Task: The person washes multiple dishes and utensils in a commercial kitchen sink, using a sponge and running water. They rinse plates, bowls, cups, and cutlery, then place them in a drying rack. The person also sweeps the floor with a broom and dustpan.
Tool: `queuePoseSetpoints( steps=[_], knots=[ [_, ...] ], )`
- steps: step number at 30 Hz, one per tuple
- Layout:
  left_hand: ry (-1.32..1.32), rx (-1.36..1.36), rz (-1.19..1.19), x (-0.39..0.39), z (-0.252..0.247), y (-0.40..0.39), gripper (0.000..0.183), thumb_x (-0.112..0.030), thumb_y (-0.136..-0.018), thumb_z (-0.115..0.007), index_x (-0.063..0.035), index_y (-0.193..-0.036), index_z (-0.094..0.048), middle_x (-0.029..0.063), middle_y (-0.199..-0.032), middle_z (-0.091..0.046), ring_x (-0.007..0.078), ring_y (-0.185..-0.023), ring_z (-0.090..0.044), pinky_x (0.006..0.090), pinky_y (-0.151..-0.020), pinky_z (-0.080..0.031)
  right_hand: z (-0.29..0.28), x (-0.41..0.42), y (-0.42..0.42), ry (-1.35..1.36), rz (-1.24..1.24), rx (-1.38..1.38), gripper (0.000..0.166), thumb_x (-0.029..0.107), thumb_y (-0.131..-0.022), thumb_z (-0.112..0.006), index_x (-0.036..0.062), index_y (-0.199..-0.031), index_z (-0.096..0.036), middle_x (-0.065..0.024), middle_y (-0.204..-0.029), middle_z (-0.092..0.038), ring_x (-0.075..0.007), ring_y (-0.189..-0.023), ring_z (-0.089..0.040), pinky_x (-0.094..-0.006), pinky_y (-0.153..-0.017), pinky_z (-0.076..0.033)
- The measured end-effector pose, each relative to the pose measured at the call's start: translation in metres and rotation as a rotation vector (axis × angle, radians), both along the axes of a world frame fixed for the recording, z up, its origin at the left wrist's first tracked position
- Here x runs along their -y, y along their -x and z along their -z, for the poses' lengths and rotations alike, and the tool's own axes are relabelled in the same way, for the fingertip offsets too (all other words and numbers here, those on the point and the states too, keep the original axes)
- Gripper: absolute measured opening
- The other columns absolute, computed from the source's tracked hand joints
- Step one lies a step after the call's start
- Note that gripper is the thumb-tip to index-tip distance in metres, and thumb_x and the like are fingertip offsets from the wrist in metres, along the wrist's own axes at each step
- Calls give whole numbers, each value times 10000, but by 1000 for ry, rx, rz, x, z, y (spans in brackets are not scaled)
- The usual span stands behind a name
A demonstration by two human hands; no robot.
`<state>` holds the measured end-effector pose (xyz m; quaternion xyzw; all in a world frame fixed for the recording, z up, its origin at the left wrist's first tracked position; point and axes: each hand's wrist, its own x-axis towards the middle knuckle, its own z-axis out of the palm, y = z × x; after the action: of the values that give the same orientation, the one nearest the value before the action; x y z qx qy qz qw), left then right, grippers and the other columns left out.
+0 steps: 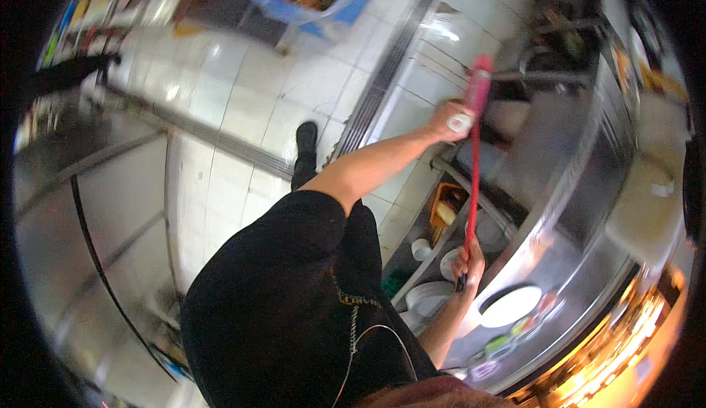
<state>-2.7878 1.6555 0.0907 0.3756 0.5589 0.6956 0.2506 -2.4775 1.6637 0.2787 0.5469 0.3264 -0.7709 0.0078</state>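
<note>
Both of my hands hold a long thin red pole [475,176], which has a thicker pink section [477,91] at its far end. My left hand [449,121] is closed at the thick section, and a round white thing [459,123] shows at that hand; what it is, I cannot tell. Lower down, my right hand [469,267] grips the pole near its black end [461,282]. The pole passes in front of a steel counter [543,215] and its lower shelves. Blur hides finer detail.
On the counter lie a white oval plate [511,306] and small bowls [499,344]. Underneath are stacked plates [427,300] and an orange basket [438,209]. A drain grate [375,94] crosses the tiled floor. A blue bin [331,22] holding food scraps stands ahead, a steel cabinet [116,231] left.
</note>
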Motion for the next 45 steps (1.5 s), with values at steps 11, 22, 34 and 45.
queuePoseSetpoints(
  steps=[11,22,34,45],
  knots=[
    [-260,437,-143,114,39,-25,181,-146,-668,-655,-89,-753,-505,56,-680,-514,234,-566,-502,344,-472,-385,43,-49,19,20,-227,62,173,313,-919,-477,151,-871,-441,50,-515,-309,-61,-338,-289,-231,-290,-238],
    [461,85,-876,508,-48,-13,31,-50,-723,-549,-26,-714,-566,103,-742,-612,190,-729,-610,304,-674,-491,86,-28,259,-494,-1118,-8,385,336,-906,-440,62,-635,-436,-44,-449,-421,-168,-329,-398,-323,-348,-330],
    [564,54,-1242,744,-16,17,98,-6,-667,-553,-33,-757,-581,98,-722,-592,220,-649,-591,292,-603,-466,266,343,270,-507,-1805,483,150,138,-795,-490,42,-685,-526,-84,-530,-498,-231,-425,-513,-388,-396,-434],
    [527,212,-1166,766,-19,69,211,-160,-588,-620,-44,-737,-527,143,-753,-559,332,-749,-562,377,-651,-426,118,447,369,-451,-1505,346,139,100,-831,-519,53,-951,-466,-6,-530,-401,-105,-363,-385,-291,-320,-308]
  ],
)
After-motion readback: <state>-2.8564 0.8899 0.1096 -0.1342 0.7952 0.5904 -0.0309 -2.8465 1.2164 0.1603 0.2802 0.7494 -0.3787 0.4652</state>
